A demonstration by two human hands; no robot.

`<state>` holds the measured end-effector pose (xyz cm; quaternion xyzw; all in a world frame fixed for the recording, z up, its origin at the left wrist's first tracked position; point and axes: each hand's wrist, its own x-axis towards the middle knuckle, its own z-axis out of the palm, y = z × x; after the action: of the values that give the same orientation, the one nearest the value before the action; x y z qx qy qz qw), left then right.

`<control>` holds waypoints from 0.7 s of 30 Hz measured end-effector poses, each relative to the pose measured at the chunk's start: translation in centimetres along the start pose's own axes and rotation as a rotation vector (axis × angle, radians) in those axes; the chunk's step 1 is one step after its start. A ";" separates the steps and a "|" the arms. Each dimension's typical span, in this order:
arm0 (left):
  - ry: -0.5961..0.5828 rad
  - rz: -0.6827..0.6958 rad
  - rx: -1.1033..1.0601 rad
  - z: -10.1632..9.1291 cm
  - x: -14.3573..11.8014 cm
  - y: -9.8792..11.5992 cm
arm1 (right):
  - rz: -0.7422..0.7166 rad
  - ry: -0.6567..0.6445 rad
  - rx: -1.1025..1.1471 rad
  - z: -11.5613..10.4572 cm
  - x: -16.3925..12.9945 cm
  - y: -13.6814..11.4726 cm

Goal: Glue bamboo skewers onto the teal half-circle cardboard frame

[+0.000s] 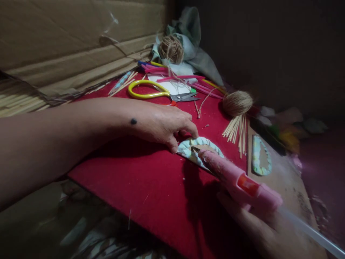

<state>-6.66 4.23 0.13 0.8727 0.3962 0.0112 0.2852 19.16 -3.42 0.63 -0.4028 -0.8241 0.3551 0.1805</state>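
On red felt: fingers (185,126) pin fabric-wrapped arch (201,143).

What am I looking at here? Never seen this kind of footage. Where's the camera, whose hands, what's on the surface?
There is no machine here. One camera sits on a person's head and looks forward and down at their own bare hands.

The left hand reaches across a red mat and pins down a half-round piece wrapped in light patterned cloth. The right hand grips a pink glue gun, its tip at that piece.

Farther back lie yellow-handled scissors, two balls of twine, thin wooden sticks and coloured strips. A second cloth-wrapped shape rests on bare board to the right. Cardboard stands behind, on the left.
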 end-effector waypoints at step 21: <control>0.031 0.009 -0.020 0.2 0.0 -0.1 | -0.003 0.076 0.034 0.6 0.7 1.2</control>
<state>-6.63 4.15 -0.11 0.8713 0.3964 0.0300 0.2877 19.04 -2.66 -0.60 -0.4117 -0.8112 0.3529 0.2190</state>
